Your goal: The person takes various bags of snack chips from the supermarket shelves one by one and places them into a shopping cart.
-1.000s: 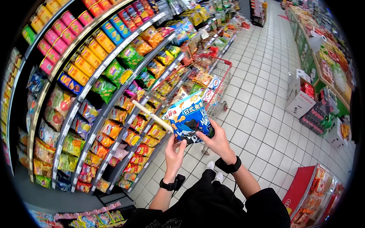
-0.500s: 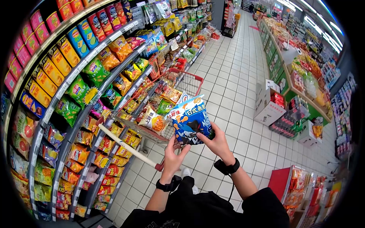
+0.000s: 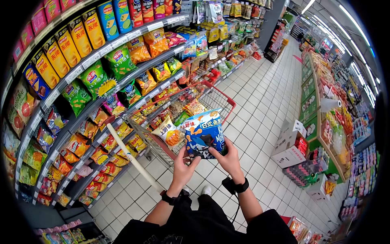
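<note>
A blue and white snack bag is held up in front of me, its printed face towards the camera. At its lower left corner my left hand grips it, thumb at the bottom edge. My right hand closes on the lower right side, thumb across the front and the other fingers partly hidden behind. Just beyond the bag stands a shopping cart with a red rim. Inside the cart lie several snack packs, among them a white and yellow bag and an orange noodle-like pack.
Curved shelves of chips and canisters line the left side. The cart's pale handle slants beside my left forearm. On the right are an open white carton, bottle packs and a long produce-style display. Tiled floor runs between.
The view has turned, so shelves and cart sit further right in it. Both hands still hold the blue bag, which now appears slightly lower and more upright.
</note>
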